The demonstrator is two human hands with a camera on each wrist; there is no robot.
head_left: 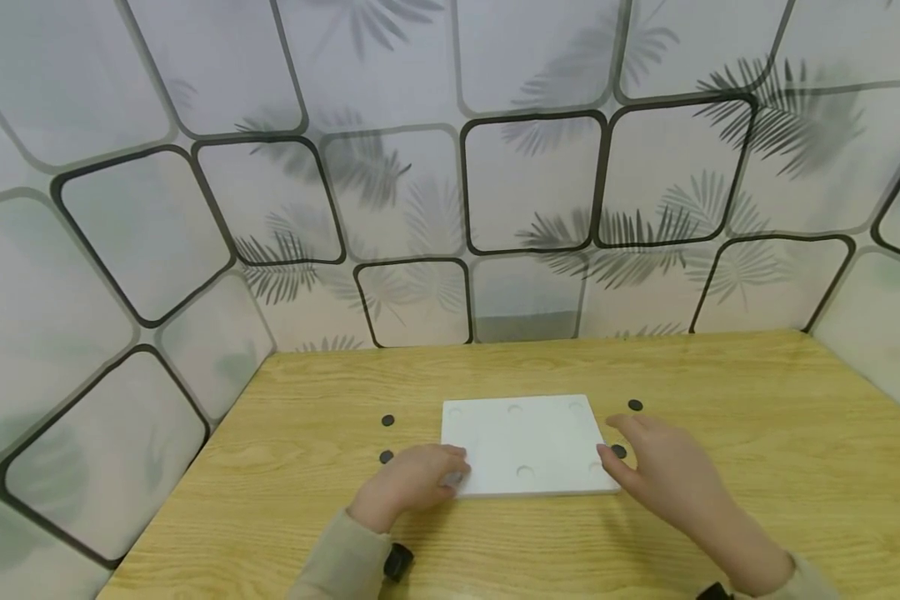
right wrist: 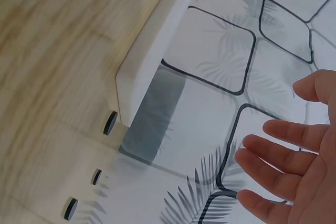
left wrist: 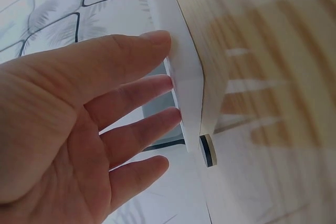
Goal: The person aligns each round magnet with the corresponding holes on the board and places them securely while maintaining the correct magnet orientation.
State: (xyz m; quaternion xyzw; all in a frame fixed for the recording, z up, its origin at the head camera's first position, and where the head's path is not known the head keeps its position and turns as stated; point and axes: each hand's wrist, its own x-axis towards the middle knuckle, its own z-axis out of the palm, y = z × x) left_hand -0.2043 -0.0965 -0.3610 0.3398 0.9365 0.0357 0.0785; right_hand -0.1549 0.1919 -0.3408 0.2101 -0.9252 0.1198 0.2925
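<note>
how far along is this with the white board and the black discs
Nothing looks done: the white board lies flat on the table, and its round hollows look empty. In hand: the left hand has its fingers on the board's near left corner, while the right hand hovers open beside a black disc. Left: four black discs lie on the table, two each side.

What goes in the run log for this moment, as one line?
left hand: fingertips touching flat white rectangular board, left edge | right hand: open, beside right edge | small black round discs: on wooden table
</note>
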